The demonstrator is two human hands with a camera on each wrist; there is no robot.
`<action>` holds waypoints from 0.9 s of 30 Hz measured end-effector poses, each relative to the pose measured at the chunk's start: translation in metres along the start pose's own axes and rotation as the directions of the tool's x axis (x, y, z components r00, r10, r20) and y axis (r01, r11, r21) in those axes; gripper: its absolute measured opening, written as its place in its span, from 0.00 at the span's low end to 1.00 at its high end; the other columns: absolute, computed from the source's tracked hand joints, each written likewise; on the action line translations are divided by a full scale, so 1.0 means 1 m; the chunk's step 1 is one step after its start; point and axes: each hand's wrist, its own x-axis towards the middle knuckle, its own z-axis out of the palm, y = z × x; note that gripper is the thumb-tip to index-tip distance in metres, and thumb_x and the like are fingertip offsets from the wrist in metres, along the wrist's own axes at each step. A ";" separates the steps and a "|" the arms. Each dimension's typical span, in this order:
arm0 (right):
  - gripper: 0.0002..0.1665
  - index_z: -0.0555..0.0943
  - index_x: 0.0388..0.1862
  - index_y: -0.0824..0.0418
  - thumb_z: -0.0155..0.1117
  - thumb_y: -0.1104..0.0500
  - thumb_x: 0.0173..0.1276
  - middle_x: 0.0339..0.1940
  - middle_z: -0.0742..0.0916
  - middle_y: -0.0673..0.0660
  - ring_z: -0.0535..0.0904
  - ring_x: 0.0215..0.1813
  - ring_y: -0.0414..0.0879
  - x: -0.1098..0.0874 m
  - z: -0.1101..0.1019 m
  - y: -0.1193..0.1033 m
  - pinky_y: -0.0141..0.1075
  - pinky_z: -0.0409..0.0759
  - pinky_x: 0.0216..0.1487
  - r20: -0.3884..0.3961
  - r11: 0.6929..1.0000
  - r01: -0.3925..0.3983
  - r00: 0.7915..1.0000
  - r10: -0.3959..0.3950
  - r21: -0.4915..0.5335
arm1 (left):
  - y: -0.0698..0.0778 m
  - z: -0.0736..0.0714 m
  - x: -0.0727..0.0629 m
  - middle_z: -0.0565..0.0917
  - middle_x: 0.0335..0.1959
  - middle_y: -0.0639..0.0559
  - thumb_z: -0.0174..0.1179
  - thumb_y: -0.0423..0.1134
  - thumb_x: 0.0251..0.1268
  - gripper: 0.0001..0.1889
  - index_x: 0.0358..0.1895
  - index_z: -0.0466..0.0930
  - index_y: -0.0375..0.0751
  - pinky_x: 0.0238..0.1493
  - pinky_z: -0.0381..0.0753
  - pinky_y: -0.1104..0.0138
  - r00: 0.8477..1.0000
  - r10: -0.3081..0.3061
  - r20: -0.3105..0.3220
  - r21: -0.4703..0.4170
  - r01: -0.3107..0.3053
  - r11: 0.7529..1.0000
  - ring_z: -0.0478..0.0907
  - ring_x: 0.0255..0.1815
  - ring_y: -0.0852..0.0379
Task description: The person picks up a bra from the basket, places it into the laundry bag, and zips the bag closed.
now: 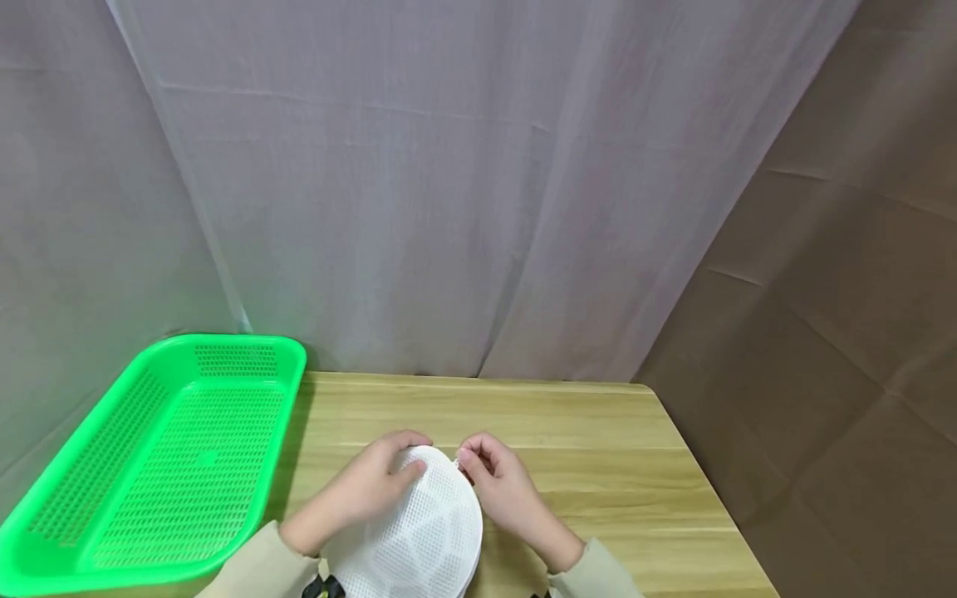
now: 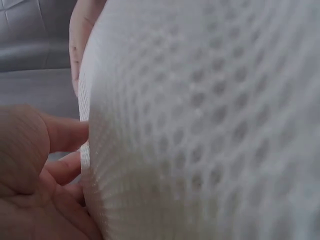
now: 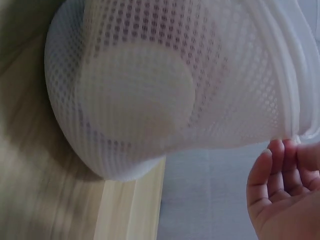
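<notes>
A white mesh laundry bag (image 1: pixel 437 540) stands between the hands at the front of the table, its round top edge facing up. My left hand (image 1: pixel 377 482) grips its far left rim, thumb over the top and fingers along the side. In the left wrist view the honeycomb mesh (image 2: pixel 200 115) fills most of the picture. My right hand (image 1: pixel 504 490) pinches the bag's edge at the right end of the zip seam. Fingertips and thumb of the right hand (image 3: pixel 287 195) meet there. Through the mesh shows a pale round shape (image 3: pixel 135 92).
A green plastic basket (image 1: pixel 287 415) with perforated walls stands at the left of the wooden table (image 1: pixel 598 465). Grey cloth (image 1: pixel 419 208) hangs behind, and a brown sheet (image 1: pixel 837 316) closes off the right side.
</notes>
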 end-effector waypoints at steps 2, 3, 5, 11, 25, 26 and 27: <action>0.10 0.78 0.38 0.64 0.57 0.57 0.73 0.29 0.81 0.54 0.77 0.32 0.41 -0.001 0.001 0.000 0.31 0.77 0.34 0.024 1.000 -0.002 1.000 0.002 0.005 | -0.002 0.002 -0.001 0.82 0.47 0.50 0.58 0.31 0.67 0.08 0.47 0.81 0.40 0.57 0.71 0.48 1.000 -0.003 -0.009 0.007 0.003 1.000 0.76 0.54 0.48; 0.09 0.78 0.38 0.65 0.58 0.58 0.72 0.29 0.81 0.54 0.76 0.32 0.41 -0.002 0.001 0.000 0.31 0.77 0.34 0.034 1.000 0.001 0.999 -0.001 0.008 | -0.003 0.003 -0.001 0.83 0.45 0.51 0.58 0.30 0.67 0.07 0.45 0.81 0.41 0.55 0.72 0.49 1.000 -0.003 -0.018 0.011 0.003 1.000 0.77 0.52 0.49; 0.07 0.78 0.38 0.65 0.58 0.61 0.72 0.29 0.81 0.55 0.76 0.31 0.40 -0.003 0.002 -0.001 0.30 0.76 0.34 0.050 1.000 0.006 0.999 -0.006 0.012 | -0.005 0.003 -0.001 0.83 0.42 0.54 0.57 0.30 0.68 0.06 0.42 0.82 0.43 0.53 0.74 0.51 0.999 -0.016 -0.034 0.007 0.016 1.000 0.78 0.49 0.52; 0.04 0.78 0.33 0.65 0.60 0.67 0.69 0.28 0.81 0.56 0.76 0.31 0.43 -0.009 0.001 -0.024 0.29 0.75 0.33 0.076 1.000 0.010 0.997 -0.009 -0.009 | -0.011 0.005 -0.001 0.83 0.39 0.58 0.57 0.30 0.68 0.06 0.40 0.82 0.46 0.49 0.75 0.55 0.996 -0.061 -0.072 -0.026 0.059 0.998 0.77 0.44 0.57; 0.06 0.78 0.31 0.65 0.62 0.65 0.68 0.27 0.82 0.57 0.76 0.31 0.43 -0.015 0.002 -0.030 0.30 0.76 0.33 0.043 0.999 -0.027 0.999 0.026 0.018 | -0.020 0.006 -0.002 0.82 0.36 0.57 0.57 0.31 0.69 0.06 0.39 0.81 0.46 0.45 0.75 0.60 0.986 -0.151 -0.071 -0.124 0.142 0.982 0.77 0.39 0.58; 0.06 0.78 0.31 0.65 0.61 0.65 0.69 0.27 0.82 0.57 0.76 0.31 0.43 -0.015 0.002 -0.030 0.30 0.76 0.33 0.044 0.999 -0.031 0.999 0.030 0.019 | -0.021 0.006 -0.002 0.82 0.36 0.57 0.57 0.31 0.68 0.06 0.39 0.81 0.46 0.45 0.75 0.61 0.985 -0.156 -0.073 -0.131 0.145 0.981 0.76 0.39 0.58; 0.06 0.78 0.31 0.65 0.61 0.65 0.69 0.28 0.83 0.58 0.76 0.31 0.43 -0.016 0.001 -0.030 0.30 0.76 0.34 0.044 0.999 -0.033 0.999 0.032 0.019 | -0.022 0.006 -0.003 0.82 0.36 0.57 0.57 0.31 0.68 0.06 0.39 0.81 0.46 0.45 0.75 0.61 0.984 -0.160 -0.075 -0.137 0.149 0.979 0.76 0.39 0.58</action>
